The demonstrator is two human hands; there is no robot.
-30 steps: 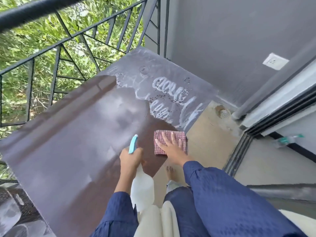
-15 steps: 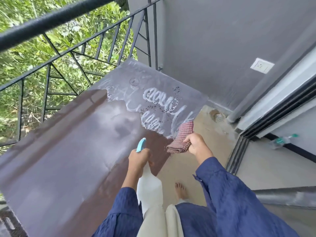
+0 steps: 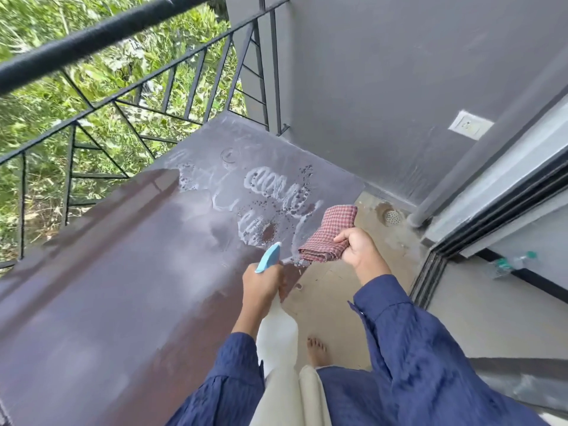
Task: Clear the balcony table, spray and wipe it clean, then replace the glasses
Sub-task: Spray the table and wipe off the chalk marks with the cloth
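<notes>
- A black metal railing (image 3: 92, 41) runs along the far side of the table (image 3: 107, 272), with green foliage (image 3: 30, 106) behind its bars.
- The table is a long brown slab. Its left and middle stretch looks glossy and reflective.
- On the table's right end lie looping white foam streaks (image 3: 276, 187) scattered with dark droplets, and a round dark wet patch (image 3: 269, 232) sits just nearer the person than the streaks.
- The left hand (image 3: 261, 287) is clenched round the neck of a spray bottle (image 3: 276, 333). The white body hangs below the table's near edge, and the blue spray head (image 3: 267, 258) pokes up over the tabletop, aimed at the wet patch.
- The right hand (image 3: 359, 245) grasps a bunched red-checked cloth (image 3: 329, 235) at the table's right near corner. The cloth's upper end is lifted off the table, and whether its lower end touches the edge cannot be told.
- Both arms wear dark blue sleeves.
- A bare foot (image 3: 316, 350) stands on the tan floor below the table's near edge.
- A round floor drain (image 3: 392, 217) sits just past the table's right end, at the foot of the grey wall (image 3: 368, 87).
- A white socket plate (image 3: 470, 126) is fixed to that wall, well to the right of the table.
- A clear plastic bottle (image 3: 510, 264) lies on the floor beyond the dark door track (image 3: 430, 281), farthest from the table.
</notes>
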